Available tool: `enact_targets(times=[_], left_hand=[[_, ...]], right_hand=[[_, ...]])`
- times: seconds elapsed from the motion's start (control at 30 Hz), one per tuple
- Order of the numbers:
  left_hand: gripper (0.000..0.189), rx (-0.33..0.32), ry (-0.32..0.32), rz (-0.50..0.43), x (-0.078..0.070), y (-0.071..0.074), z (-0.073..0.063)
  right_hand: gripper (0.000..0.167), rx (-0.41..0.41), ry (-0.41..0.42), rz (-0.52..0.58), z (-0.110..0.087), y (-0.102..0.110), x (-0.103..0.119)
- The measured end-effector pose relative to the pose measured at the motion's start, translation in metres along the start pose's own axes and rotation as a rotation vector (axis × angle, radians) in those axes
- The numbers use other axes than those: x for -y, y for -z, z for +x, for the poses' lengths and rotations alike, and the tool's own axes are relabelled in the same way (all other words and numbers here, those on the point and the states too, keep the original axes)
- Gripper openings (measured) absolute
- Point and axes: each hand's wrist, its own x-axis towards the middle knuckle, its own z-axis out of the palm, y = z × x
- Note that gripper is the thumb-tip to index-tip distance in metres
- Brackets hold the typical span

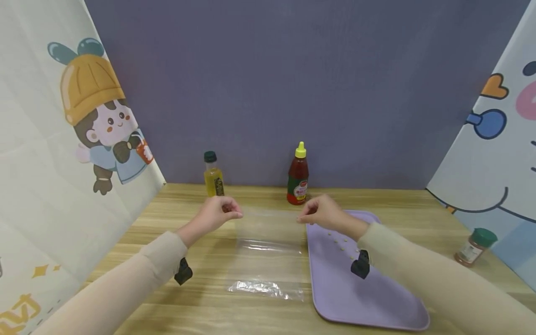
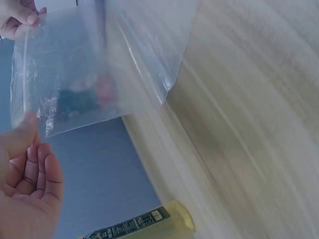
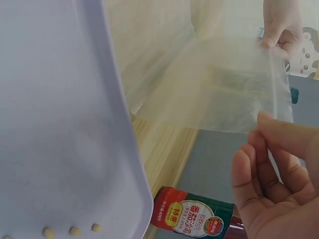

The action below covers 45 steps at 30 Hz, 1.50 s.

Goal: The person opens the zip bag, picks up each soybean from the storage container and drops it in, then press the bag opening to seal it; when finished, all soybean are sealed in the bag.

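Observation:
A clear zip-top plastic bag (image 1: 268,256) hangs stretched between both hands, its lower part against the wooden table. My left hand (image 1: 217,215) pinches one top corner between thumb and forefinger, beside the zip strip seen in the left wrist view. At the opposite top corner, my right hand (image 1: 323,215) pinches the bag the same way, above the far end of the purple tray (image 1: 335,298). Through the film in the left wrist view, blurred red and green shapes show. Several small pale yellow pellets (image 3: 75,231) lie on the tray.
Behind the left hand stands an oil bottle (image 1: 214,179) with a dark cap. A red ketchup bottle (image 1: 298,179) with a yellow nozzle is at the table's back. A green-capped spice jar (image 1: 475,246) stands at the right. A grey-blue partition (image 1: 268,93) closes off the back.

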Motion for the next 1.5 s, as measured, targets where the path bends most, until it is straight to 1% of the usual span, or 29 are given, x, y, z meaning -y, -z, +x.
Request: enact_targets(times=[0.13, 0.3, 0.6, 0.83, 1.07, 1.17, 1.33, 1.4, 1.5], left_hand=[[0.008, -0.008, 0.013, -0.024, -0.001, -0.002, -0.002], [0.008, -0.023, 0.039, -0.041, -0.002, -0.002, -0.004], [0.008, -0.024, 0.073, -0.032, -0.004, -0.002, -0.003], [0.008, -0.024, 0.047, -0.023, -0.004, -0.004, -0.002], [0.008, -0.025, 0.036, -0.012, -0.002, -0.006, -0.001], [0.008, -0.026, 0.04, -0.019, -0.004, -0.007, -0.002], [0.008, -0.025, 0.045, -0.023, -0.004, -0.006, -0.003], [0.008, -0.026, 0.032, -0.019, -0.003, -0.006, -0.004], [0.009, -0.02, -0.003, -0.009, -0.003, -0.005, -0.005]], right_hand=[[0.011, 0.008, -0.014, 0.004, -0.002, -0.001, 0.0], [0.011, 0.035, -0.012, 0.007, 0.0, -0.003, 0.0], [0.016, 0.077, 0.049, 0.001, 0.013, -0.007, 0.017], [0.017, 0.095, 0.085, 0.006, 0.025, -0.011, 0.027], [0.018, 0.146, 0.085, 0.023, 0.034, -0.015, 0.034], [0.017, 0.166, 0.103, 0.0, 0.034, -0.016, 0.036], [0.017, 0.192, 0.147, -0.072, 0.034, -0.016, 0.038], [0.017, 0.2, 0.152, -0.079, 0.035, -0.016, 0.037], [0.016, 0.211, 0.135, -0.055, 0.036, -0.016, 0.036]])
